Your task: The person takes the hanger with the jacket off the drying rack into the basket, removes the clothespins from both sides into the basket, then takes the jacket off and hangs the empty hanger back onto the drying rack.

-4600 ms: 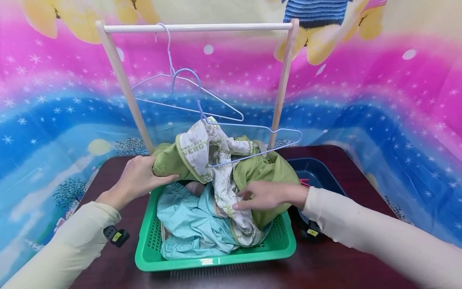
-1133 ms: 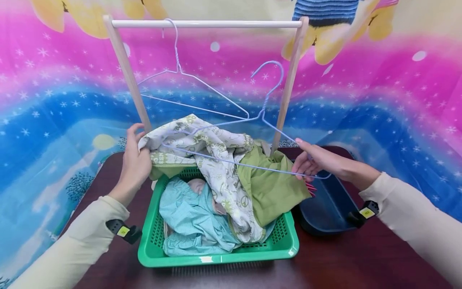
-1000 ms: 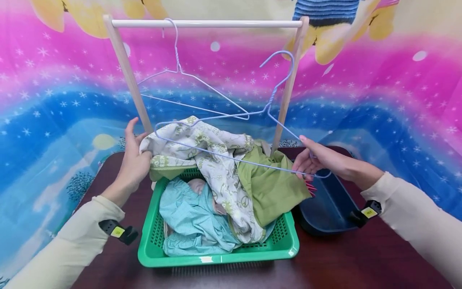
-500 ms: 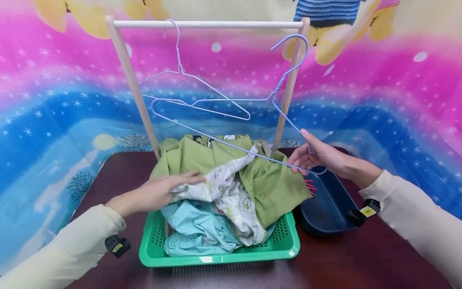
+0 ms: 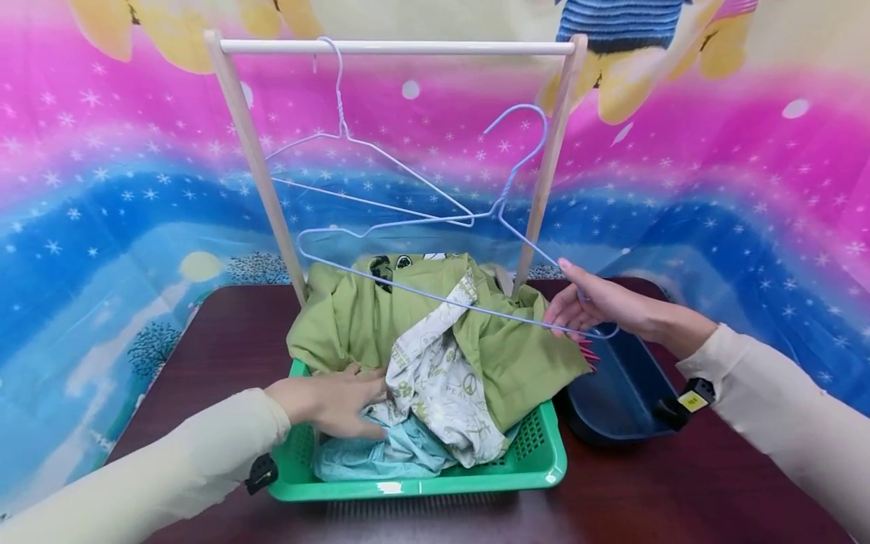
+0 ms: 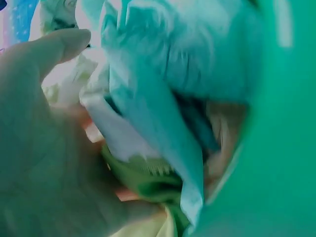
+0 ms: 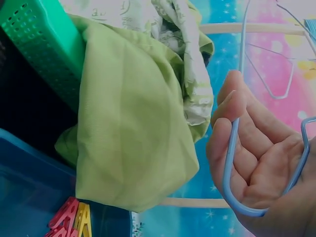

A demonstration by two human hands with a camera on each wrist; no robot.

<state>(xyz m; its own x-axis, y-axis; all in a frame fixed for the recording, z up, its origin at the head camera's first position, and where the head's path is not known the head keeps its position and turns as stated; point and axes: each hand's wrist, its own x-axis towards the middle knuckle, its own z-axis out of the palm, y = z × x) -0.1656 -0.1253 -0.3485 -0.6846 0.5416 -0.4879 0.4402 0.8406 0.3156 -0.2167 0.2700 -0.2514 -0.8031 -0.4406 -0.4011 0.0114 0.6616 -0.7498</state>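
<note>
In the head view a green jacket (image 5: 360,310) with white printed lining (image 5: 445,393) lies crumpled over the green basket (image 5: 414,489). My left hand (image 5: 333,404) reaches over the basket's left side, its fingers spread at the lining and a light-blue garment (image 5: 381,453). In the left wrist view, blurred, the thumb and fingers stand apart around folds of cloth. My right hand (image 5: 598,302) holds a lilac wire hanger (image 5: 421,293) by its right end. In the right wrist view its fingers curl round the bottom wire. The hanger's left end hovers above the jacket, outside it.
A wooden rack with a white rail (image 5: 408,47) stands behind the basket. Another wire hanger (image 5: 370,200) hangs from its left part. A dark blue tub (image 5: 621,385) stands at the right, holding red clothespins (image 7: 63,217) and a yellow clothespin (image 7: 84,220).
My left hand has let go of the jacket at the back left and moved down to the basket's front left. The hanger came out of the jacket, rose, then dropped slightly in my right hand.
</note>
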